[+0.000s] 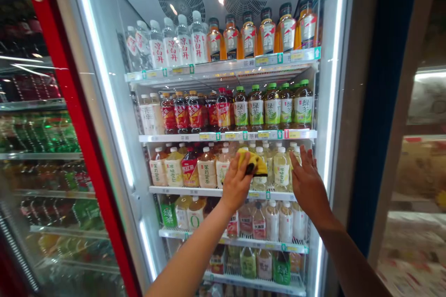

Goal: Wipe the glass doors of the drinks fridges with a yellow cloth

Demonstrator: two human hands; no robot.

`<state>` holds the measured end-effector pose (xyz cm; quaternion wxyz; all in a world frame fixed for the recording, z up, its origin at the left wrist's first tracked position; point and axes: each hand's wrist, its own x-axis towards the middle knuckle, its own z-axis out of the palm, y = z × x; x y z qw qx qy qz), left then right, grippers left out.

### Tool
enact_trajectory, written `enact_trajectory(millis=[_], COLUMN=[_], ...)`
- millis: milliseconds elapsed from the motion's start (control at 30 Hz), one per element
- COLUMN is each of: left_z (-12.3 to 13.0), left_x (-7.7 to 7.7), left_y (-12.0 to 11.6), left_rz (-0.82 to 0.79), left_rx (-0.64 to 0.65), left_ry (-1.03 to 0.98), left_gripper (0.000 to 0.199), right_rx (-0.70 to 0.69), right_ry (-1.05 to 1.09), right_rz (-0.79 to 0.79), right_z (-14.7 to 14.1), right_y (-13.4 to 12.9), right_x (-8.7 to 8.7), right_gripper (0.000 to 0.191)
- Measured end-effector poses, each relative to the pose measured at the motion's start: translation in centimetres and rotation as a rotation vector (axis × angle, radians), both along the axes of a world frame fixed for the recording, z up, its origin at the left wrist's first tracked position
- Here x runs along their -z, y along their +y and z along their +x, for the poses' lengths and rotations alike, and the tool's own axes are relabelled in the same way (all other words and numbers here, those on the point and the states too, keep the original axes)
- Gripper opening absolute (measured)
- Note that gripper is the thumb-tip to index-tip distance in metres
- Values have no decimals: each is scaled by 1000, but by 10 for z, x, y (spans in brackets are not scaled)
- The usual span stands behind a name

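My left hand (237,183) reaches up at the middle of a lit drinks fridge, its fingers closed on a yellow cloth (251,161) with a dark edge. Behind the cloth, bottles on the third shelf are partly covered. To the right, my right hand (308,181) is raised with fingers stretched out and holds nothing. It is nearest to the right end of that shelf, by a pale yellow bottle (281,167). Faint reflections suggest a glass pane in front of the bottles. Whether my right palm touches it, I cannot tell.
Rows of bottles fill several shelves, among them green-capped tea bottles (272,104) and clear water bottles (170,44). Bright light strips run down both sides. A red frame (75,116) borders another stocked fridge on the left. At the right stands a dark blue post (386,102).
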<state>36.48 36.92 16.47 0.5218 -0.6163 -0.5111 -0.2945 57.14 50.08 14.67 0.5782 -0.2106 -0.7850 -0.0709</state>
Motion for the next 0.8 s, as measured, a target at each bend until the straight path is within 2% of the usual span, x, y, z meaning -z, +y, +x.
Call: enact_trajectory(millis=[33,100,167,233,267,333,433,467,533,633,667,733,800], left_z=[0,-8,-27,-48,-56,-63,-57,-56,-61,-91,-102,-119,-123], left_x=[0,-14,-33,-42,-40,-25,-2,-1,-12,-40,-45,-42,-25], left_y=[1,0,-9,-24,-32,-44,-50,-51,-53,-65,-72,-84,-89], left_rz=[-38,-61,-2,101,147,178,8,-64,-135,-10,51,133,141], left_rx=[10,-7,-64,-124,-151,-182,-150,-130,-104,-122,-123,-150,-164], left_ry=[39,23,-98,-232,-278,-289,-114,-43,31,-107,-171,-239,-222], left_gripper=[52,51,60,68,71,73,67,63,56,63,68,74,75], right_rx=[18,42,49,50,51,57,71,75,76,64,63,61,48], right_ry=[-2,-14,-13,13,30,63,91,85,47,-20,-32,-47,-66], right_rz=[7,24,33,27,17,-9,-48,-54,-55,-45,-43,-41,-38], right_z=[-3,-10,-18,-26,-31,-39,-51,-54,-61,-67,-68,-73,-81], right_y=[-3,-8,-13,-17,-20,-26,-38,-42,-50,-59,-62,-68,-75], right_x=[-1,-5,-7,-7,-6,-5,-6,-8,-12,-14,-14,-12,-11], right_gripper=[84,83,82,81,81,81,82,82,82,82,83,84,87])
